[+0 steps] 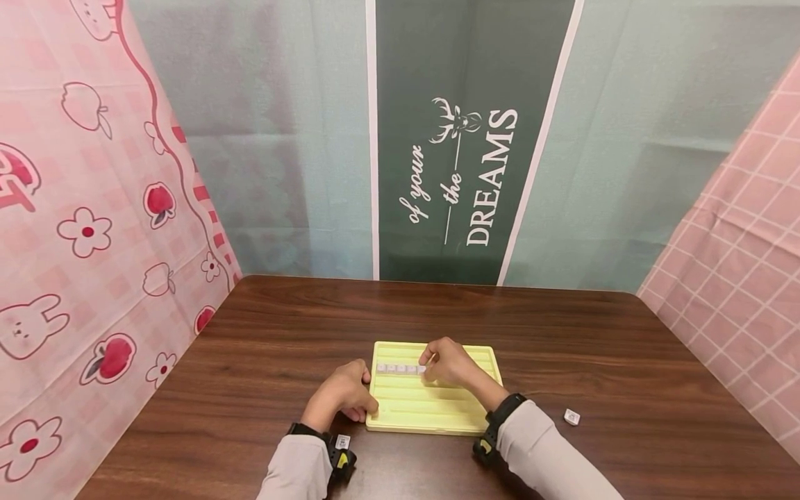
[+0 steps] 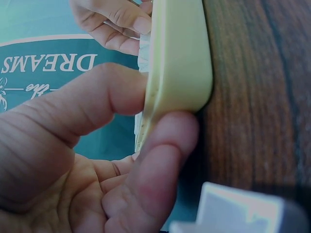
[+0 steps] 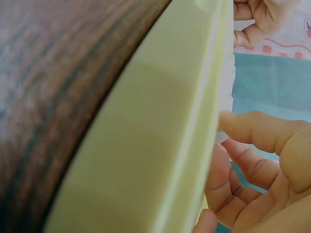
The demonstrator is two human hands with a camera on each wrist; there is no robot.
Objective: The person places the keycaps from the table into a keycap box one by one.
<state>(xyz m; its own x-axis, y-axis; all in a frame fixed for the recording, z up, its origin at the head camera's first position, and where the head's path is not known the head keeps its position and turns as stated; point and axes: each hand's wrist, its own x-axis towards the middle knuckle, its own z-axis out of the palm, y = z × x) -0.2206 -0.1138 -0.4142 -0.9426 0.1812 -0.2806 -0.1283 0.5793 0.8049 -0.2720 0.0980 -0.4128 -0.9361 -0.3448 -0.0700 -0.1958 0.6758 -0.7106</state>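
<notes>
A shallow yellow tray with long ridges lies on the brown table. Several small white tiles stand side by side in one of its upper grooves, starting near the left end. My left hand grips the tray's left edge; in the left wrist view its thumb lies on the rim and a finger presses the outer wall. At the right end of the row, my right hand pinches a white tile between thumb and fingers, which partly cover it.
One loose white tile with a printed face lies beside the left wrist. Another printed tile is on the table, right of the tray. Cloth hangings stand behind the table and at both sides. Each wrist wears a black strap.
</notes>
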